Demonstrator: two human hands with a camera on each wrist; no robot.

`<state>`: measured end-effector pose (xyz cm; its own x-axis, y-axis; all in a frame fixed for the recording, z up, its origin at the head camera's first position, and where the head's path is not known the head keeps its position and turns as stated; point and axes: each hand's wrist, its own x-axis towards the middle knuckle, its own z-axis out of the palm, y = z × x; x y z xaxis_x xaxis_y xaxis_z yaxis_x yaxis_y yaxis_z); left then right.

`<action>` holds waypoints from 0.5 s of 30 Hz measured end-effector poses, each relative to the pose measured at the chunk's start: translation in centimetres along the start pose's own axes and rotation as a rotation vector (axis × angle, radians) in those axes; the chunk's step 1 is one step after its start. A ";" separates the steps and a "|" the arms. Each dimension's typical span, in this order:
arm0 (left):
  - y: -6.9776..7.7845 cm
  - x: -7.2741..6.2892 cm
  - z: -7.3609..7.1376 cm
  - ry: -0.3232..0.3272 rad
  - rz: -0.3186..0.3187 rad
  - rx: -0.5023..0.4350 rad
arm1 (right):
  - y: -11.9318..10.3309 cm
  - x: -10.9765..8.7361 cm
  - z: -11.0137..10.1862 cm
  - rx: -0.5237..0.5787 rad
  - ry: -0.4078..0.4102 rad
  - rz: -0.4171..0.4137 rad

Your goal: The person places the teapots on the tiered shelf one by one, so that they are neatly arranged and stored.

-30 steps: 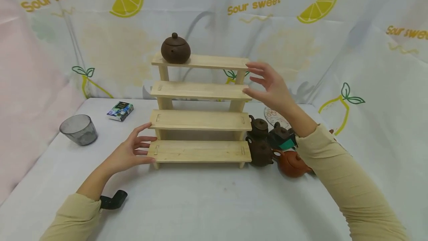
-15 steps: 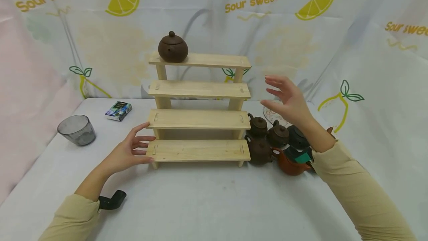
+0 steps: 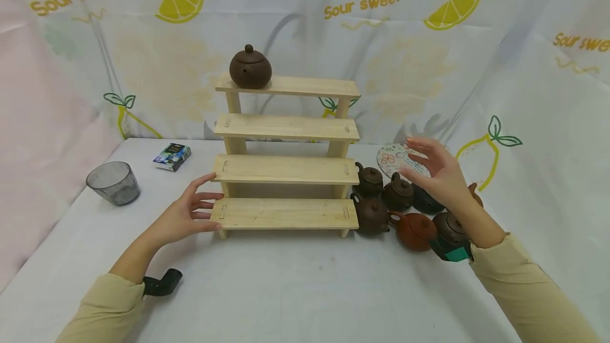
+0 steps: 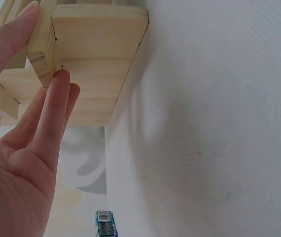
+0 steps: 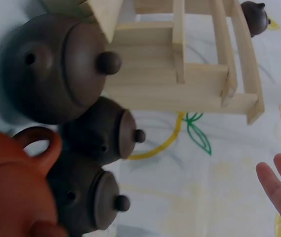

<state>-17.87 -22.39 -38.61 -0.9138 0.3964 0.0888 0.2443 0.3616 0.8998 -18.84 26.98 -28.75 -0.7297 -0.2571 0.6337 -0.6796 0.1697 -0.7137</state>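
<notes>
A lemon-printed cloth backdrop point(image 3: 305, 41) hangs behind the white-covered bench point(image 3: 295, 285). On the bench stands the four-tier wooden rack point(image 3: 286, 169).

The left hand point(image 3: 177, 218) stays at the rack's left end, its fingers spread and fairly straight: in the left wrist view the thumb and the fingers point(image 4: 51, 118) touch either side of a board's end, which looks like steadying. The right hand point(image 3: 440, 171) has changed most: a second ago it was up beside the right ends of the top tiers, and now it is lower and farther right, above the grouped pots and clear of the rack. Its fingers are wide apart and hold nothing, so I judge it free for handling the pots.

Left of the rack sits the grey glass point(image 3: 113, 184). The dark round pot point(image 3: 250, 70) remains on the left end of the top tier. An orange-red pot point(image 3: 416, 233) and several dark pots, one of them a front dark pot point(image 3: 371, 218) beside the lowest tier, are on the bench. Smallest is the little printed box point(image 3: 172, 158).
</notes>
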 end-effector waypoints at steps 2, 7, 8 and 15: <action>0.0 0.0 0.0 -0.001 -0.005 0.002 | 0.1 -0.7 -0.4 -0.027 0.015 0.036; 0.0 0.0 0.0 -0.004 -0.013 0.004 | 0.3 -2.3 -1.7 -0.096 0.032 0.110; 0.0 0.0 0.0 -0.005 -0.013 0.005 | 0.3 -2.6 -1.9 -0.106 0.031 0.115; 0.0 0.1 0.0 -0.005 0.000 0.005 | 0.5 -4.4 -3.3 -0.189 0.044 0.171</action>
<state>-17.97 -22.36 -38.61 -0.9124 0.4002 0.0865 0.2456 0.3660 0.8976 -16.19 31.33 -30.90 -0.8350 -0.1681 0.5240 -0.5452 0.3827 -0.7459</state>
